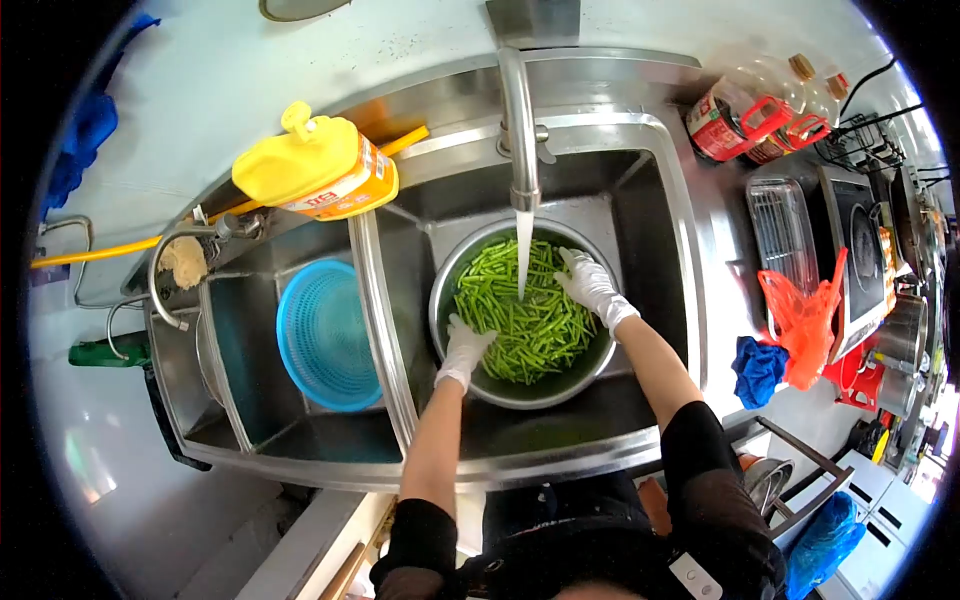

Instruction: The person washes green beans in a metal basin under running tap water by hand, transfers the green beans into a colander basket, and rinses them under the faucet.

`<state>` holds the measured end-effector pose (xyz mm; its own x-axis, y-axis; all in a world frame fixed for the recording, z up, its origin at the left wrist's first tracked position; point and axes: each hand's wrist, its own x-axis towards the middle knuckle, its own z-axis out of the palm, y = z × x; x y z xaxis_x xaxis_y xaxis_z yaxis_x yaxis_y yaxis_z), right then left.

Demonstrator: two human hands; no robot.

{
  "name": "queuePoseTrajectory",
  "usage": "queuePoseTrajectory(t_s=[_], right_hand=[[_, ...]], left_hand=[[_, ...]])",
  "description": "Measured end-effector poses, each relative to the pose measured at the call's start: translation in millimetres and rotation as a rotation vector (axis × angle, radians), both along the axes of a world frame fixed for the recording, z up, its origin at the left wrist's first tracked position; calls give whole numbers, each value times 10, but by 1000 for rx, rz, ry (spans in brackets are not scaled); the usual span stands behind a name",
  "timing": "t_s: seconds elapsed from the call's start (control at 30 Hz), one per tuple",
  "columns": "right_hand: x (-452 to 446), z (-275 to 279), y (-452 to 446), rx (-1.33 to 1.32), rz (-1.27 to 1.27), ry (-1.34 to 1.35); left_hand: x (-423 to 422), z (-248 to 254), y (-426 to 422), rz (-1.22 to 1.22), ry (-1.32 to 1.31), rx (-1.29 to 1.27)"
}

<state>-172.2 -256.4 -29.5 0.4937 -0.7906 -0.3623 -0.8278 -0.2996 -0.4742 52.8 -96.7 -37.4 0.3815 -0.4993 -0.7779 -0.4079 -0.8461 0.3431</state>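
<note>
Cut green beans [520, 335] fill a round metal basin [438, 318] in the right-hand sink, with water about them. White gloves cover both of my hands. At the basin's near left side, my left hand [465, 352] rests on the beans, thumb and fingers apart. My right hand [594, 286] lies on the right part of the beans, its fingers spread and holding nothing. From the faucet [522, 130] above, a stream of water [524, 240] falls onto the beans between my hands. Some of my fingertips are hard to make out among the beans.
A blue plastic basket [322, 335] sits in the sink to the left. On the divider's back end stands a yellow jug [320, 172]. Large bottles [735, 115], a red plastic bag [803, 320] and a blue cloth [760, 372] are on the right.
</note>
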Motion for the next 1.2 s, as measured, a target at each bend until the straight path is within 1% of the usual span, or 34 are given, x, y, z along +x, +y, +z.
queuePoseTrajectory(t_s=[0.07, 0.1, 0.13, 0.17, 0.2, 0.27, 0.3, 0.33, 0.37, 0.4, 0.43, 0.47, 0.5, 0.53, 0.57, 0.6, 0.63, 0.67, 0.7, 0.73, 0.8, 0.83, 0.87, 0.9, 0.93, 0.97, 1.0, 1.03, 1.07, 1.1, 1.13, 1.17, 1.2], right_hand=[[192, -228, -130, -102, 50, -73], [317, -358, -179, -103, 45, -121], [437, -533, -191, -74, 45, -151], [574, -579, -133, 46, 34, -176], [724, -399, 97, -145, 176, 123], [879, -413, 437, -97, 318, 358], [732, -576, 479, -97, 393, 296], [496, -735, 569, -88, 471, 228], [362, -633, 500, -82, 488, 184], [296, -648, 427, -170, 381, 195], [353, -762, 470, -224, 226, 165], [416, -778, 512, -276, 69, 137], [583, -806, 683, -327, -143, 183], [755, -839, 834, -361, -171, 251], [723, -873, 955, -333, 19, 61], [686, -917, 1027, -302, 211, -129], [542, -833, 927, -318, 305, -224], [400, -868, 749, -236, 404, -25], [346, -944, 580, -283, 268, 45], [347, -926, 466, -324, 132, 119], [316, -883, 284, -333, 39, 30], [413, -708, 194, -232, -40, -91], [587, -532, 171, -126, -121, -211], [747, -484, 213, -240, -47, -193], [777, -762, 388, -362, 157, -82], [804, -720, 481, -310, 276, 38], [831, -681, 516, -259, 392, 156], [573, -771, 477, -268, 457, 3], [403, -724, 373, -144, 472, 39], [362, -819, 383, -151, 313, 110], [342, -945, 412, -160, 153, 180], [500, -950, 581, -210, 12, 257], [582, -998, 750, -352, 121, 316]], left_hand=[[-79, -157, -57, 186, -9, -10], [-151, -197, -85, 250, 18, -91], [-242, -280, -131, 251, -34, -126], [-372, -348, -156, 57, -170, -138], [-494, -411, -147, -138, -303, -146], [-599, -536, -48, -514, -349, -174], [-511, -534, 73, -665, -327, -157], [-379, -496, 163, -744, -346, -201], [-265, -584, 216, -638, -304, -229], [-181, -682, 237, -533, -266, -262], [-212, -703, 215, -470, -361, -278], [-281, -644, 132, -225, -270, -251], [-382, -588, 34, 18, -174, -224], [-491, -546, -10, 258, -73, -190], [-587, -790, 39, 427, -2, -278], [-540, -1018, 147, 600, 307, -606], [-486, -843, 177, 602, 381, -488], [-407, -639, 143, 598, 447, -379], [-382, -630, 142, 618, 391, -398], [-324, -657, 161, 603, 253, -387], [-213, -752, 122, 571, -13, -367], [-238, -569, 9, 387, -208, -337], [-272, -488, -82, 357, -177, -445], [-324, -638, -124, 194, -210, -582], [-381, -783, -132, 30, -244, -714], [-408, -732, -158, -166, -264, -573], [-353, -669, -101, -249, -251, -516], [-179, -560, -46, -467, -234, -339], [-10, -470, -11, -682, -215, -159], [25, -576, 14, -642, -204, -138], [-54, -589, 16, -525, -224, -129], [-229, -592, -11, -411, -243, -126], [-388, -580, -27, -299, -258, -122]])
